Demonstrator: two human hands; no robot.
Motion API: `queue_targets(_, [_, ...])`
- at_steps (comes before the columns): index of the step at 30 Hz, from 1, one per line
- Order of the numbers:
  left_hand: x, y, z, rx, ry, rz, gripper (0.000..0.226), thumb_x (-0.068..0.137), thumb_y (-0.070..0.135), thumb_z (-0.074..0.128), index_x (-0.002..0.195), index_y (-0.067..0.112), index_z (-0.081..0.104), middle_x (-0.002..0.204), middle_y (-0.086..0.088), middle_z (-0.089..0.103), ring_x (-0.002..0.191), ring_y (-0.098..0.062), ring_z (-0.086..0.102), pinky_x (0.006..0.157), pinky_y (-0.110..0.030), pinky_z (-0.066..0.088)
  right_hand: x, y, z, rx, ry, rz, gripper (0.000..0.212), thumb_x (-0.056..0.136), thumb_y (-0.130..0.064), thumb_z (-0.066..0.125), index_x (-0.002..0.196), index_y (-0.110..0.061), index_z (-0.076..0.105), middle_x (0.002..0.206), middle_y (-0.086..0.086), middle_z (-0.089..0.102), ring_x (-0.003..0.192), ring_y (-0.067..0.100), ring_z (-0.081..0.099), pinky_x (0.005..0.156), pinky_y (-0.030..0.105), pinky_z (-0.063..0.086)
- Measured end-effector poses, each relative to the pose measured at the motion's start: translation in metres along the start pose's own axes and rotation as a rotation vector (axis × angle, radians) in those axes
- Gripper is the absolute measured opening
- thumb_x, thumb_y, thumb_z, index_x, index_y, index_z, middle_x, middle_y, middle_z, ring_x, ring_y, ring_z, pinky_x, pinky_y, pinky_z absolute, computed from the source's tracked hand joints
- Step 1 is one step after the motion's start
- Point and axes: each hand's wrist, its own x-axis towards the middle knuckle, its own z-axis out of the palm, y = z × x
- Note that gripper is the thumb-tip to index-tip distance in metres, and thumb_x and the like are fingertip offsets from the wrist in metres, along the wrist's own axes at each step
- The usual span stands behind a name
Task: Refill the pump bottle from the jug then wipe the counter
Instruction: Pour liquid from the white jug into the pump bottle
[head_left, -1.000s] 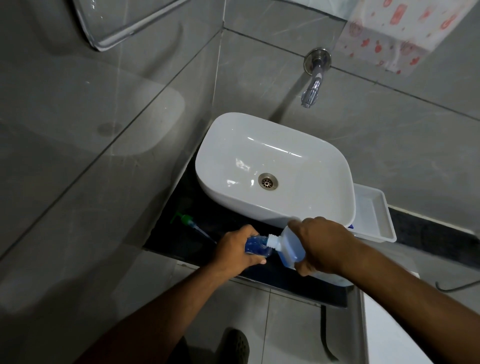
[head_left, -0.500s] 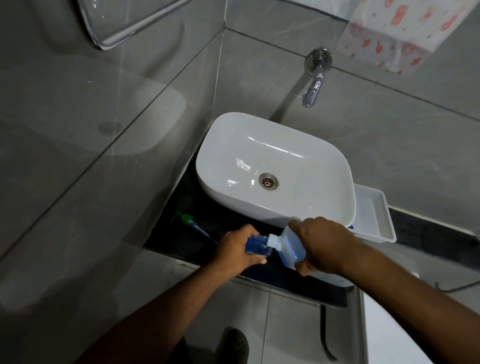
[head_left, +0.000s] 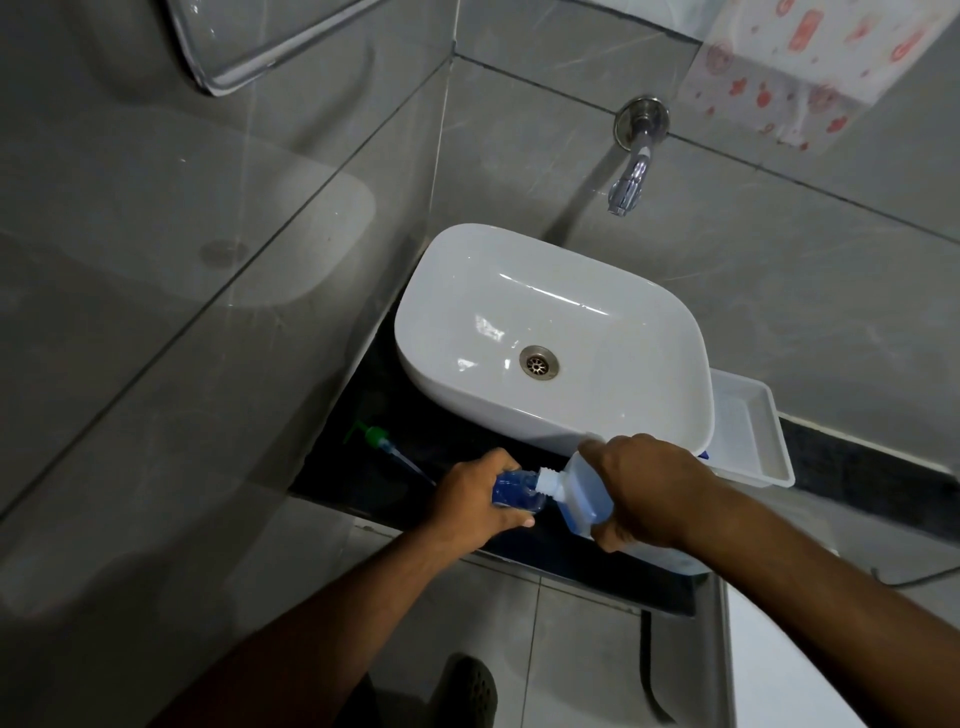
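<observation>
My left hand (head_left: 475, 493) grips a small clear bottle (head_left: 514, 492) holding blue liquid, at the front of the black counter (head_left: 363, 467). My right hand (head_left: 649, 493) holds a translucent jug (head_left: 576, 499) of blue liquid tilted to the left, its white neck (head_left: 548, 479) touching the bottle's mouth. The green pump head (head_left: 375, 436) with its tube lies on the counter to the left, apart from the bottle. Most of the bottle is hidden by my fingers.
A white basin (head_left: 550, 338) sits on the counter just behind my hands, under a chrome wall tap (head_left: 631, 182). A white tray (head_left: 753, 436) stands at the basin's right. Grey tiled walls close in on the left and back. A dark shoe (head_left: 467, 691) shows on the floor.
</observation>
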Motion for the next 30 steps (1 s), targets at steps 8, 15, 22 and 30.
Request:
queue_targets(8, [-0.0010,0.0013,0.0000,0.008,0.000,-0.004,0.051,0.058,0.032,0.090,0.092,0.040,0.053,0.091,0.012,0.066,0.082,-0.002,0.064,0.067,-0.019,0.054,-0.0004,0.0002,0.0005,0.011,0.002,0.000,0.072,0.055,-0.041,0.081,0.117,-0.022,0.051,0.104,0.002,0.064,0.091,0.022,0.061,0.068,0.026,0.041])
queue_targets(15, [-0.0016,0.0025,-0.0002,0.000,-0.005,-0.015,0.052,0.058,0.032,0.090,0.090,0.043,0.051,0.090,0.015,0.064,0.081,0.000,0.063,0.064,-0.014,0.050,-0.0014,-0.0008,-0.0014,0.016,0.000,-0.001,0.073,0.056,-0.041,0.081,0.120,-0.021,0.050,0.106,0.002,0.065,0.093,0.022,0.061,0.073,0.027,0.045])
queue_targets(22, [-0.0019,0.0031,-0.0007,-0.004,-0.007,-0.008,0.052,0.060,0.031,0.090,0.093,0.042,0.051,0.093,0.014,0.064,0.085,-0.001,0.063,0.068,-0.016,0.052,-0.0012,-0.0012,-0.0025,0.022,-0.011,0.004,0.075,0.057,-0.041,0.082,0.122,-0.021,0.049,0.109,0.001,0.064,0.096,0.021,0.060,0.072,0.025,0.039])
queue_targets(30, [-0.0031,0.0058,-0.0013,-0.007,-0.013,-0.024,0.052,0.060,0.032,0.089,0.093,0.043,0.050,0.087,0.020,0.059,0.081,0.005,0.060,0.062,-0.009,0.046,-0.0020,-0.0022,-0.0033,0.022,-0.006,0.005,0.074,0.057,-0.041,0.082,0.121,-0.021,0.050,0.108,0.001,0.064,0.095,0.021,0.060,0.070,0.025,0.039])
